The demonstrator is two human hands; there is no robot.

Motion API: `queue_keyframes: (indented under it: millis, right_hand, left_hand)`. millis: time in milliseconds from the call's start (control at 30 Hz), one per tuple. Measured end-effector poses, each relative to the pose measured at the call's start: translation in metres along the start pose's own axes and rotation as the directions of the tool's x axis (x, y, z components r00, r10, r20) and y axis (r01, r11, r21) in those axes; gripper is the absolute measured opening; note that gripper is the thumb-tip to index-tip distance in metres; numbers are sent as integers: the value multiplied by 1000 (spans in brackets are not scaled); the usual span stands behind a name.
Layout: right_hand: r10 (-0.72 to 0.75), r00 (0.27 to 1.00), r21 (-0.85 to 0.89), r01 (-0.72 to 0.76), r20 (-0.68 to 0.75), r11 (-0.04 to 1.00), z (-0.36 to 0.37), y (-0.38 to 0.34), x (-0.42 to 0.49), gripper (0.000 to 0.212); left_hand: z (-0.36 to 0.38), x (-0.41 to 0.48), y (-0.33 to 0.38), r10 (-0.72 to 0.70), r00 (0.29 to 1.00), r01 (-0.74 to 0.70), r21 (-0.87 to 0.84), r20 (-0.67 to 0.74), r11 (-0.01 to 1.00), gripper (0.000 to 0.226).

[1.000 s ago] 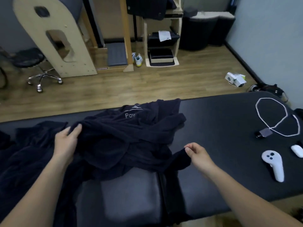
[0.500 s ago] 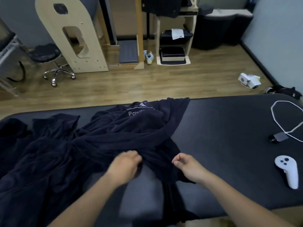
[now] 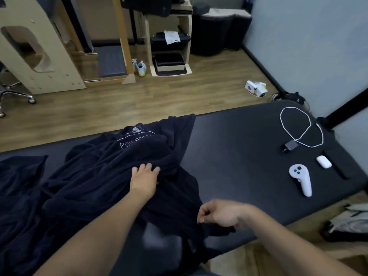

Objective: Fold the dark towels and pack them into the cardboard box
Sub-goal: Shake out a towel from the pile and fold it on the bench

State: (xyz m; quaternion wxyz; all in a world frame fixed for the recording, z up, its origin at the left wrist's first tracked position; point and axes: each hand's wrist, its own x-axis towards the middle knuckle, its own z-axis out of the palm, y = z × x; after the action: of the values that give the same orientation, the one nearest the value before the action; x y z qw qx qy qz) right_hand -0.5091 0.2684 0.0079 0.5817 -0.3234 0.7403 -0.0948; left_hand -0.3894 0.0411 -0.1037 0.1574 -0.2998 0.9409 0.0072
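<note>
Navy terry towel (image 3: 103,176) with white embroidered lettering, heaped on the left half of the black padded table (image 3: 239,156), part hanging over its near edge. Left hand (image 3: 144,181) grips a fold mid-heap, fingers together and curled; right hand (image 3: 217,215) curled at the near-edge hem, grasp unclear.

**Tally of things in view**

Two hands: one left hand (image 3: 144,180), one right hand (image 3: 219,215). At least two dark towels (image 3: 119,176); the heap hides the exact number. One padded table (image 3: 239,146), one white controller (image 3: 300,179), one small white case (image 3: 324,161), one white cable (image 3: 294,126), one plug (image 3: 289,146). Two shoes (image 3: 141,67), one small white box (image 3: 255,88).
</note>
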Motion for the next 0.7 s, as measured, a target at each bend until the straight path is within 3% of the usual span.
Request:
queue_keyframes:
  millis: [67,133,167,233,300,333,367,433,567,700]
  right_hand:
    - [-22,994,115,34,-108,993,-1,2,2,6]
    - [-31,978,272,88,-207,958,-5,3,4,5]
    - [-41,970,324,120,-241,939,-8,3,5,5]
    - [-85,949,376,201,-302,905,-13,-2,5,5]
    - [-157,912,391,311,-379,866,-19,-15,4,8]
    - [-199,888,395,373,-414,839,-22,-24,3,11]
    - [-243,864,393,429,-441,813,-25,-33,0,13]
    - [-316,818,380,519,-481,766,-32,-52,-5,14]
    - [-436,754,322,623,-492,713,-38,-80,-17,12]
    - [-483,792,292,595,-374,749,-30,-91,-19,10]
  left_hand:
    - [-4,3,-4,6,999,-9,-77,-46,997,30]
    - [-20,3,-4,-46,998,24,-406,-43,914,26]
    - [-34,-1,-3,-69,998,59,-632,8,773,27]
    - [-70,-12,1,-60,997,63,-933,44,353,32]
    - [-110,-24,3,-11,1000,-3,-999,-3,-39,20]
    - [-130,-31,3,25,999,-22,-983,-27,-180,13]
    - [-146,-38,2,61,997,-22,-969,-38,-248,13]
    - [-162,-46,-3,117,993,6,-968,-25,-251,13]
    - [-154,-61,-20,163,986,37,-993,19,-110,17]
    - [-137,-75,-34,161,987,1,-1000,1,-1,35]
